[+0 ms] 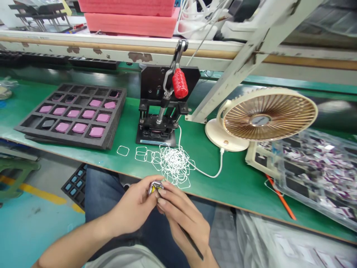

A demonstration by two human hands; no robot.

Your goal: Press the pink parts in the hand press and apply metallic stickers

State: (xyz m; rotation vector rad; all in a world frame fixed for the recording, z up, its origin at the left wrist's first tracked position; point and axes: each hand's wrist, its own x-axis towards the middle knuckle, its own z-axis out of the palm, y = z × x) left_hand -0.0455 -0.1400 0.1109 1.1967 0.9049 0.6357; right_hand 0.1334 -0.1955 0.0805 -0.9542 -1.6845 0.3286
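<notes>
Both hands meet over my lap, just in front of the green bench edge. My left hand (134, 208) pinches a small squarish part (155, 187) with a yellow and dark face. My right hand (181, 216) has its fingertips pressed on the same part and grips a thin dark tool (192, 243) that runs back along the palm. A heap of thin white square rings (174, 163) lies on the bench just beyond the hands. Behind it stands a black hand press (160, 123) with a red-handled lever (180, 82).
A dark foam tray (111, 123) at left holds several pink parts (79, 127). A cream desk fan (267, 115) with a white cable stands at right, beside clear trays of small parts (315, 167). An orange stick (281, 199) lies near the bench edge. Another tray (75, 184) sits below the bench.
</notes>
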